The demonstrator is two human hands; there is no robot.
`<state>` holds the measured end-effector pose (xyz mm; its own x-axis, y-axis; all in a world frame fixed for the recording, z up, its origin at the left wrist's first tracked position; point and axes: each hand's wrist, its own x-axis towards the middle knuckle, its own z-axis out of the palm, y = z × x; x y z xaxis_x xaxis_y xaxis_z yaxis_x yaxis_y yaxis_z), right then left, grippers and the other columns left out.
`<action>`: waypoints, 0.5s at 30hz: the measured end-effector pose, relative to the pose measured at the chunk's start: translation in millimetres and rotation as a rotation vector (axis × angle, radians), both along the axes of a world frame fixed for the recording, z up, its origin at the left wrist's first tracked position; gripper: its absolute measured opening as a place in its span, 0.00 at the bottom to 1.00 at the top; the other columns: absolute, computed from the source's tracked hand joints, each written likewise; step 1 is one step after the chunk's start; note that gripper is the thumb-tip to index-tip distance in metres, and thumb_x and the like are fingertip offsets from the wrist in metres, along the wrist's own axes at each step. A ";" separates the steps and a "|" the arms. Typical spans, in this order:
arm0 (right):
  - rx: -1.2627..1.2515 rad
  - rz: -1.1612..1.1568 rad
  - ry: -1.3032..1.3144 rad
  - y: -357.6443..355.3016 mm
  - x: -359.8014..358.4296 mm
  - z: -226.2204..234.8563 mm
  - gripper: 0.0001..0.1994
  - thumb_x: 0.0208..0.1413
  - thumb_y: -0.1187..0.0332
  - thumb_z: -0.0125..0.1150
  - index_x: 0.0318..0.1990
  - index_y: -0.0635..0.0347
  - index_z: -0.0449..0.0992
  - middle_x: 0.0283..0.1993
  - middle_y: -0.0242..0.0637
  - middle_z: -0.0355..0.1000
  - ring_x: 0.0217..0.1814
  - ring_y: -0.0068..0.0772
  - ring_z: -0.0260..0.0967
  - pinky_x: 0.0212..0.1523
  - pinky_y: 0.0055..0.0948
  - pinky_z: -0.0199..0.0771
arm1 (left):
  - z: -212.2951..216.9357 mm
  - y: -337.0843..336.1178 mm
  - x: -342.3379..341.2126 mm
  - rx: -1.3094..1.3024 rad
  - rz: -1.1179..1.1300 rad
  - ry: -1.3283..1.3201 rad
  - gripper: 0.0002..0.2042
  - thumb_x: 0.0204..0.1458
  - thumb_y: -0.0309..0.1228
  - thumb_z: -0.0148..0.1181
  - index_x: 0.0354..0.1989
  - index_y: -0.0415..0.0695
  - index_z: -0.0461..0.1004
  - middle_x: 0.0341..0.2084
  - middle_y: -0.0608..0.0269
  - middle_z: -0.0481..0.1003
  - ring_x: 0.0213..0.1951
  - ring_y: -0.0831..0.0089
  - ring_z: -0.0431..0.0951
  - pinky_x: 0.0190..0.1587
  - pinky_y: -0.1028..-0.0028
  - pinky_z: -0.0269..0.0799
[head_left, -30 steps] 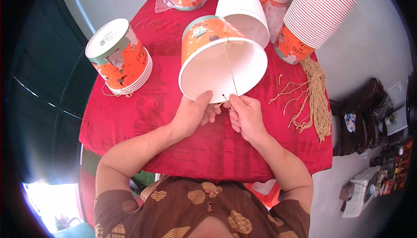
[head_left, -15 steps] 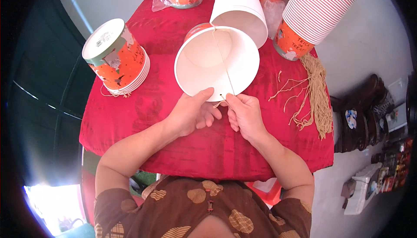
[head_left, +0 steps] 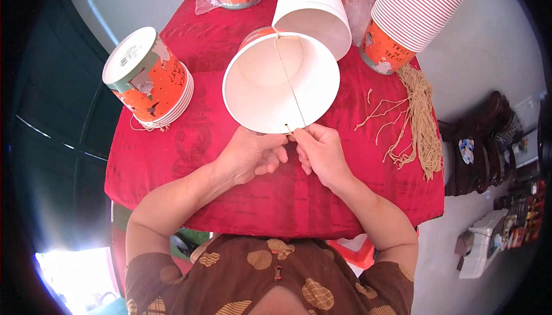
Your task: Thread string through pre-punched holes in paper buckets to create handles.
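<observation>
the fingers hide part of the string.

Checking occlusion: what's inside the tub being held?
White wall and base show inside the tub, with a small hole near its rim. String crosses the mouth; the right hand covers part of it by the rim.

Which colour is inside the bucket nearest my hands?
The bucket is white inside, clearest in head view.

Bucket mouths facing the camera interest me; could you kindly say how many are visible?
2: one on the near bucket crossed by string, one on the white bucket tipped behind it. Others may be hidden.
</observation>
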<state>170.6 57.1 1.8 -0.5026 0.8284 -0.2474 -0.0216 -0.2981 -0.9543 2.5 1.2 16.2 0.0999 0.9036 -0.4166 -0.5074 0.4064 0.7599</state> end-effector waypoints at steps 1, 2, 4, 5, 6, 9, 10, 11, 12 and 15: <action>-0.009 0.014 -0.028 0.2 0.6 1.4 0.11 0.64 0.66 0.55 0.31 0.64 0.75 0.18 0.26 0.63 0.13 0.15 0.56 0.12 0.19 0.55 | -2.6 0.3 -1.3 -0.002 0.000 0.000 0.06 0.59 0.25 0.55 0.39 0.34 0.72 0.18 0.55 0.76 0.11 0.74 0.71 0.09 0.81 0.57; -0.012 0.015 -0.027 0.4 1.5 1.8 0.11 0.64 0.66 0.55 0.31 0.64 0.75 0.18 0.26 0.63 0.13 0.15 0.56 0.12 0.19 0.55 | -7.1 0.7 -3.5 0.012 -0.009 0.010 0.06 0.58 0.25 0.55 0.40 0.36 0.72 0.18 0.55 0.76 0.12 0.74 0.72 0.09 0.81 0.56; 0.028 0.021 -0.013 -0.4 4.1 2.6 0.09 0.62 0.70 0.56 0.32 0.65 0.75 0.19 0.26 0.64 0.14 0.14 0.56 0.12 0.18 0.55 | -9.3 0.1 -4.0 0.030 -0.020 0.019 0.07 0.57 0.25 0.55 0.42 0.37 0.72 0.19 0.56 0.76 0.12 0.73 0.72 0.10 0.80 0.55; 0.028 0.022 -0.013 -0.5 4.5 1.0 0.09 0.62 0.70 0.56 0.32 0.65 0.75 0.19 0.26 0.64 0.14 0.14 0.56 0.12 0.18 0.55 | -8.7 -0.7 -3.7 0.032 -0.014 0.019 0.07 0.57 0.25 0.55 0.41 0.37 0.72 0.19 0.56 0.75 0.12 0.73 0.72 0.09 0.80 0.55; 0.028 0.016 0.004 0.5 4.9 -1.6 0.08 0.61 0.71 0.56 0.31 0.65 0.75 0.19 0.26 0.65 0.13 0.14 0.56 0.11 0.18 0.54 | -8.2 -0.3 -3.3 0.032 -0.010 0.019 0.06 0.57 0.25 0.55 0.41 0.37 0.72 0.18 0.56 0.75 0.12 0.73 0.72 0.09 0.79 0.55; 0.019 0.006 0.017 0.6 5.3 -2.1 0.08 0.60 0.72 0.57 0.31 0.65 0.75 0.18 0.25 0.65 0.13 0.13 0.56 0.12 0.18 0.53 | -6.1 0.3 -1.7 -0.005 0.005 0.043 0.07 0.56 0.24 0.55 0.41 0.37 0.71 0.18 0.56 0.75 0.11 0.72 0.71 0.09 0.79 0.55; 0.012 0.002 0.014 -0.1 5.1 -1.2 0.07 0.60 0.72 0.57 0.31 0.65 0.75 0.19 0.24 0.65 0.14 0.12 0.55 0.12 0.18 0.53 | -5.2 -0.1 -0.8 -0.007 0.006 0.044 0.07 0.56 0.24 0.55 0.41 0.37 0.71 0.18 0.56 0.75 0.11 0.72 0.71 0.09 0.79 0.55; 0.009 0.003 0.014 -1.2 5.0 -0.4 0.07 0.60 0.72 0.57 0.31 0.65 0.75 0.19 0.24 0.65 0.14 0.12 0.55 0.12 0.18 0.53 | -4.2 -0.4 0.4 -0.007 0.018 0.097 0.05 0.57 0.24 0.54 0.39 0.36 0.71 0.17 0.55 0.75 0.11 0.73 0.72 0.09 0.80 0.56; 0.008 -0.007 0.020 -2.9 5.5 0.2 0.06 0.60 0.72 0.57 0.32 0.65 0.75 0.19 0.24 0.64 0.15 0.11 0.54 0.13 0.17 0.51 | -4.2 -0.6 1.9 -0.008 0.029 0.149 0.04 0.59 0.24 0.53 0.36 0.36 0.72 0.17 0.55 0.75 0.11 0.74 0.72 0.09 0.81 0.57; 0.009 -0.032 0.037 -6.5 4.6 -2.1 0.06 0.61 0.73 0.57 0.33 0.65 0.75 0.20 0.22 0.62 0.15 0.10 0.51 0.13 0.15 0.47 | -6.1 -1.7 6.1 -0.007 0.068 0.190 0.05 0.59 0.25 0.52 0.35 0.37 0.72 0.17 0.56 0.75 0.12 0.75 0.72 0.09 0.81 0.57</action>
